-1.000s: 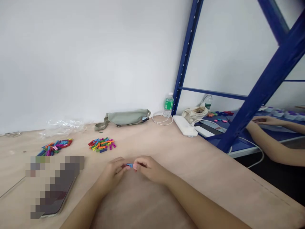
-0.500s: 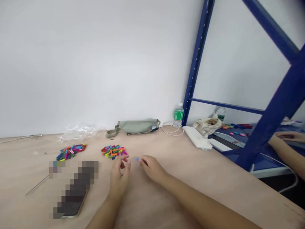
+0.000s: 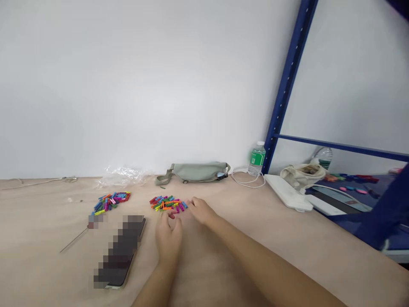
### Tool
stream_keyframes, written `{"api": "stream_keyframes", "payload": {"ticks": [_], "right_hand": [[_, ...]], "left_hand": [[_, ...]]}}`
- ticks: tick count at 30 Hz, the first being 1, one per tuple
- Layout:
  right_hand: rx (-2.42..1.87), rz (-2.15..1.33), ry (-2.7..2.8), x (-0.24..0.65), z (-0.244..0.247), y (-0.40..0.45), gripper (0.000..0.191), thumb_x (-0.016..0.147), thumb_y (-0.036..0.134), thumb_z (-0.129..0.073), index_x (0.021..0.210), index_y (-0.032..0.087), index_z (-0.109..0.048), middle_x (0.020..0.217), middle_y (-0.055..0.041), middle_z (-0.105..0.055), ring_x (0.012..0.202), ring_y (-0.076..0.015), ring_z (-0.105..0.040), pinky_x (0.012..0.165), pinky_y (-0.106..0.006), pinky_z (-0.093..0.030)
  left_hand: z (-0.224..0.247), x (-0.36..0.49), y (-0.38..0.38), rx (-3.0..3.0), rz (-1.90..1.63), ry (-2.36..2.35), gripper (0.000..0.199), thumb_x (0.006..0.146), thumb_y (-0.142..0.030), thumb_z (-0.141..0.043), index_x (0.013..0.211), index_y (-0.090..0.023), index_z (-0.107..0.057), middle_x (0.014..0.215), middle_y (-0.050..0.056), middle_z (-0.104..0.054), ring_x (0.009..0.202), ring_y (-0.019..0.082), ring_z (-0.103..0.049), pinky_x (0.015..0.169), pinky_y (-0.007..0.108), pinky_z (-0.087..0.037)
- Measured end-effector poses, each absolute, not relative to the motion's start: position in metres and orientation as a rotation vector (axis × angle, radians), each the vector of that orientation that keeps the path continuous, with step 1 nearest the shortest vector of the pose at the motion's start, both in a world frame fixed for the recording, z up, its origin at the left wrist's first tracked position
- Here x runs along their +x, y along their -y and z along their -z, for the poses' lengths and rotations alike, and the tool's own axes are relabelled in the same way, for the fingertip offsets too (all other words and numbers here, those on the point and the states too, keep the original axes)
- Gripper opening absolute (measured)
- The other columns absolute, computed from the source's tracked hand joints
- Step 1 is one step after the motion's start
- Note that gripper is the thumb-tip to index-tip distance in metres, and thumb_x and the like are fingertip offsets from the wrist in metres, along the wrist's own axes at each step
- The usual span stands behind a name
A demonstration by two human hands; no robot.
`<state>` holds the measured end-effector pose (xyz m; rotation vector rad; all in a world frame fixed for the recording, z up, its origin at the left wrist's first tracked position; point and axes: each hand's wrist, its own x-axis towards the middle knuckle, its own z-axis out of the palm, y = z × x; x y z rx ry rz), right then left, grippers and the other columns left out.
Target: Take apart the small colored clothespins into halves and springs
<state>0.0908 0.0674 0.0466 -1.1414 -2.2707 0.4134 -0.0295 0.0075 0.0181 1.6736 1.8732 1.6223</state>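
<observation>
Small colourful clothespins lie in a heap in the middle of the table. My right hand is at the heap's right edge, its fingertips beside a blue clothespin; whether they grip it is too small to tell. My left hand is just in front of the heap, thumb and fingers curled but apart, with nothing seen between them. A second heap of clothespins lies further left.
A phone, partly pixelated, and a thin metal rod lie at the left. Behind are crumpled clear plastic, a grey-green pouch and a bottle. A blue rack and white power strip stand right.
The view has turned right. My right hand, which had a blue clothespin at its fingertips away from the heap, has moved forward to the heap's right edge. Another person's arms have left the view.
</observation>
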Motion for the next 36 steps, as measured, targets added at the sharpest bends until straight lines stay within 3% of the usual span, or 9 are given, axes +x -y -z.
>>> {"api": "stream_keyframes", "payload": {"ticks": [5, 9, 18, 24, 31, 36], "right_hand": [[-1.24, -0.508, 2.19, 0.131, -0.032, -0.024, 0.028, 0.086, 0.035, -0.036, 0.079, 0.014, -0.053, 0.074, -0.0025, -0.056, 0.065, -0.0128, -0.051, 0.058, -0.026, -0.042], [-1.232, -0.62, 2.124, 0.166, -0.031, 0.02, 0.022, 0.082, 0.036, -0.04, 0.077, 0.017, -0.05, 0.071, -0.0006, -0.053, 0.06, -0.0114, -0.046, 0.053, -0.022, -0.036], [-1.329, -0.601, 1.907, 0.202, -0.036, 0.053, 0.012, 0.078, 0.029, -0.042, 0.073, 0.019, -0.046, 0.069, 0.0001, -0.051, 0.058, -0.0119, -0.044, 0.053, -0.023, -0.036], [-1.314, -0.474, 2.028, 0.204, -0.024, 0.068, 0.006, 0.073, 0.018, -0.045, 0.077, 0.019, -0.048, 0.081, -0.0025, -0.054, 0.073, -0.0153, -0.049, 0.064, -0.025, -0.038], [-1.328, -0.399, 2.099, 0.204, -0.019, 0.063, 0.013, 0.072, 0.029, -0.052, 0.077, 0.017, -0.052, 0.081, -0.0047, -0.055, 0.075, -0.0168, -0.05, 0.063, -0.025, -0.038], [-1.307, -0.319, 2.11, 0.201, -0.015, 0.06, 0.016, 0.076, 0.027, -0.047, 0.064, 0.015, -0.051, 0.068, -0.0035, -0.055, 0.064, -0.0138, -0.049, 0.058, -0.023, -0.036]], "left_hand": [[-0.017, -0.032, -0.012, 1.83, -1.187, -2.424, 0.041, 0.067, -0.025, -0.05, 0.107, -0.014, -0.05, 0.106, 0.016, -0.051, 0.096, 0.032, -0.045, 0.08, 0.043, -0.03], [-0.018, -0.044, -0.013, 1.948, -0.961, -2.636, 0.052, 0.068, -0.026, -0.049, 0.118, -0.013, -0.043, 0.123, 0.019, -0.04, 0.101, 0.035, -0.041, 0.081, 0.045, -0.026], [-0.016, -0.06, -0.006, 1.853, -0.737, -2.816, 0.053, 0.07, -0.027, -0.043, 0.121, -0.016, -0.04, 0.131, 0.018, -0.032, 0.095, 0.035, -0.045, 0.072, 0.045, -0.03], [-0.02, -0.049, -0.006, 2.039, -0.613, -2.748, 0.039, 0.072, -0.028, -0.042, 0.108, -0.016, -0.053, 0.11, 0.016, -0.051, 0.094, 0.034, -0.047, 0.077, 0.046, -0.028], [-0.013, -0.014, 0.027, 2.387, -0.358, -2.254, 0.03, 0.077, -0.027, -0.037, 0.077, -0.015, -0.064, 0.083, 0.013, -0.062, 0.083, 0.027, -0.055, 0.073, 0.04, -0.033], [-0.005, 0.011, 0.051, 2.434, -0.34, -2.185, 0.034, 0.079, -0.031, -0.036, 0.084, -0.012, -0.063, 0.082, 0.015, -0.062, 0.081, 0.028, -0.056, 0.071, 0.04, -0.034]]}}
